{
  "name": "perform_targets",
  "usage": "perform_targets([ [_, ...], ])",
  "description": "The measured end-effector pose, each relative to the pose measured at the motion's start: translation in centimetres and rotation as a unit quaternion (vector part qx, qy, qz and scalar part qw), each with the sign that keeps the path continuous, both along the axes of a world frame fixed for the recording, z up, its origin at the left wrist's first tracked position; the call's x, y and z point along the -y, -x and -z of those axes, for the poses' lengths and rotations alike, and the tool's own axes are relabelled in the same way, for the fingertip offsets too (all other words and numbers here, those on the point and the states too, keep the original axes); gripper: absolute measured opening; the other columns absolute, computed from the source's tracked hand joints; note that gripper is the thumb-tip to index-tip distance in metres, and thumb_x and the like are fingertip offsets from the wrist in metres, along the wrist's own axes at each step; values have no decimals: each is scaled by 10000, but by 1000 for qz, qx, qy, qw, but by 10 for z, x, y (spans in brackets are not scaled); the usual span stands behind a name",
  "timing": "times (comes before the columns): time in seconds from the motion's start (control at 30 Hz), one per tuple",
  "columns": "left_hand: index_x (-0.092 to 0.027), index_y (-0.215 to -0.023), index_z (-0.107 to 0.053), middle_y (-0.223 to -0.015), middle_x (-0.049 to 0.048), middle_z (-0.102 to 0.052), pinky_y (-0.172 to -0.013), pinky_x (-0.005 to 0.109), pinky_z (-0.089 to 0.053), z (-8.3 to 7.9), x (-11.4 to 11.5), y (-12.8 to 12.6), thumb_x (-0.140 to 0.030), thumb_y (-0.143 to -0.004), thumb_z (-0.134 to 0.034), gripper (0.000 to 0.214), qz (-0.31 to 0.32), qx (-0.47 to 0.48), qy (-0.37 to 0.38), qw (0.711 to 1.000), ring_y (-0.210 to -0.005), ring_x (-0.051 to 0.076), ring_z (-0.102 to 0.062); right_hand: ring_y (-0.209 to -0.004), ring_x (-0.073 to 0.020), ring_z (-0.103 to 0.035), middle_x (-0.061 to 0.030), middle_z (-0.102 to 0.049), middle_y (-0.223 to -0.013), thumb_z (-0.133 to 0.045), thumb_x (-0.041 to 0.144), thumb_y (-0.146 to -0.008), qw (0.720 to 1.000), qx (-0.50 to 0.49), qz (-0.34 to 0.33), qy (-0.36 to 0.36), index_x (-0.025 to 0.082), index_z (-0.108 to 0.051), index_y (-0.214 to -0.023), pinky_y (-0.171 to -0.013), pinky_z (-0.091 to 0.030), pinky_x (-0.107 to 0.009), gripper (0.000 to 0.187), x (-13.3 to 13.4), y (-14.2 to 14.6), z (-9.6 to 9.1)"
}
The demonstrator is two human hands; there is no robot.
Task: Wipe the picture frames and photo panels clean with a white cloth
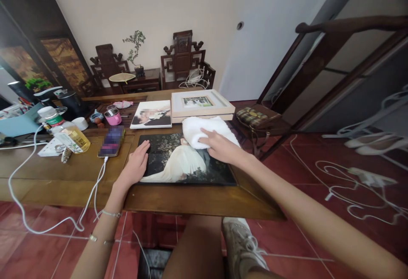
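A large dark photo print [185,162] lies flat near the front edge of the wooden table [63,172]. My left hand [137,164] rests flat on the print's left edge, fingers stretched out. My right hand [219,146] presses down on a white towel [199,131] that lies on the print's upper right part, fingers laid over the cloth. Behind the print lie a smaller photo print [152,114] and a cream picture frame [201,103].
A phone [111,141] on a white cable [95,189] lies left of the print. Farther left stand a pink mug [113,116], a bottle [72,138] and clutter. A bag [255,117] sits on a stool at right. Carved chairs [185,60] line the wall. Cables [350,185] trail on the red floor.
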State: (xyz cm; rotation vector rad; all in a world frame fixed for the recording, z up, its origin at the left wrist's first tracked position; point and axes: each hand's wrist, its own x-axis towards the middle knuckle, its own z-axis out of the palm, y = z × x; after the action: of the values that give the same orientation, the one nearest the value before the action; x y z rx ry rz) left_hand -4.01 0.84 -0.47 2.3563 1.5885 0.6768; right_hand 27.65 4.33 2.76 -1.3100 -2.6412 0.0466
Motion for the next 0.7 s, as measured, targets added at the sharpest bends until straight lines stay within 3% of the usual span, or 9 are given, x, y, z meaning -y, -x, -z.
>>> perform_targets([
  [0.1, -165, -1368, -402, -1485, 126, -361, -1113, 480, -276, 1, 0, 0, -269, -947, -268, 454, 1, 0, 1, 1000, -1386, 214, -309, -1354, -336, -308, -207, -511, -1339, -386, -64, -622, 1000, -21, -14, -2, 104, -633, -1072, -1049, -306, -582, 540, 21, -1, 5],
  [0.3, -185, -1373, -399, -1490, 113, -358, -1112, 490, -262, 1, 1, -2, -255, -940, -279, 455, -4, -7, 2, 1000, -1389, 217, -302, -1410, -289, -159, -50, -420, -1447, -400, -63, -546, 994, -63, -92, -9, 198, -671, -846, -1100, -185, -624, 481, 113, -12, 22],
  [0.4, -163, -1371, -398, -1491, 129, -351, -1108, 491, -266, 0, 1, -3, -249, -938, -270, 459, -4, -13, 8, 1000, -1391, 219, -297, -1417, -292, -113, -38, -404, -1456, -418, -50, -524, 992, -46, -115, -11, 198, -664, -795, -1107, -148, -630, 442, 136, -14, 26],
  [0.53, -182, -1370, -399, -1484, 125, -363, -1100, 494, -277, -1, 2, -3, -259, -940, -272, 455, -2, -10, 1, 1000, -1387, 215, -307, -1402, -276, -197, -43, -452, -1424, -400, -64, -538, 992, -48, -119, 7, 201, -668, -802, -1105, -202, -603, 460, 121, -10, 16],
  [0.7, -191, -1382, -388, -1496, 110, -348, -1105, 489, -269, 0, 1, -1, -267, -947, -266, 458, 4, -17, 8, 1000, -1394, 208, -290, -1372, -315, -274, -141, -460, -1408, -399, -79, -570, 996, -43, -71, 17, 151, -667, -977, -1070, -281, -586, 539, 51, -1, 3],
])
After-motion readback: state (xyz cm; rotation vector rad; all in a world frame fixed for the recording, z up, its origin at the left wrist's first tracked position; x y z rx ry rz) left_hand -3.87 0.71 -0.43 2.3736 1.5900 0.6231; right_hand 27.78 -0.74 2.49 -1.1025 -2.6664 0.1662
